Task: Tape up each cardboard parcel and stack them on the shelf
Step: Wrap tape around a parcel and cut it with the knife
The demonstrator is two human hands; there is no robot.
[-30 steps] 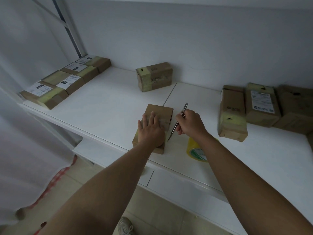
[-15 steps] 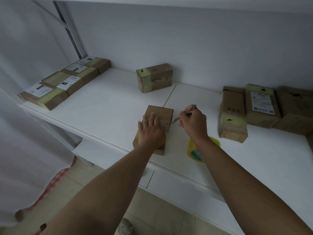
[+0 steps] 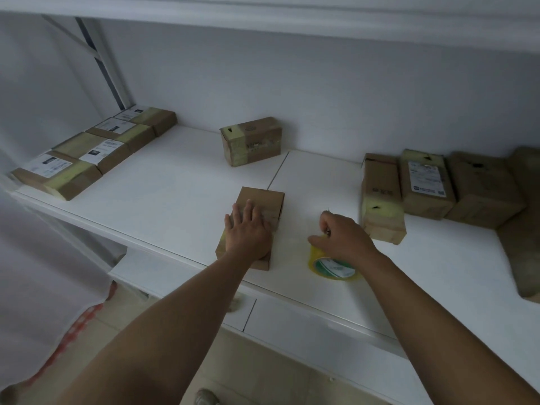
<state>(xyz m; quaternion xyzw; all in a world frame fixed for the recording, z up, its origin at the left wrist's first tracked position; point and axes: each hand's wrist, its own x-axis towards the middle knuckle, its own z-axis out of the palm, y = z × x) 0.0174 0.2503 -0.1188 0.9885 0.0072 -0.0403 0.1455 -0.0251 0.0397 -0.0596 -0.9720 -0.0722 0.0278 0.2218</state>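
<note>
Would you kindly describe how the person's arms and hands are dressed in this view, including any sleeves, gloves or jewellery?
Both forearms are bare along their whole visible length; no sleeve shows in the frame. The left hand and the right hand wear no gloves. No watch, bracelet or strap shows at either wrist, and no ring is visible on the fingers, though the picture is dim and slightly blurred.
</note>
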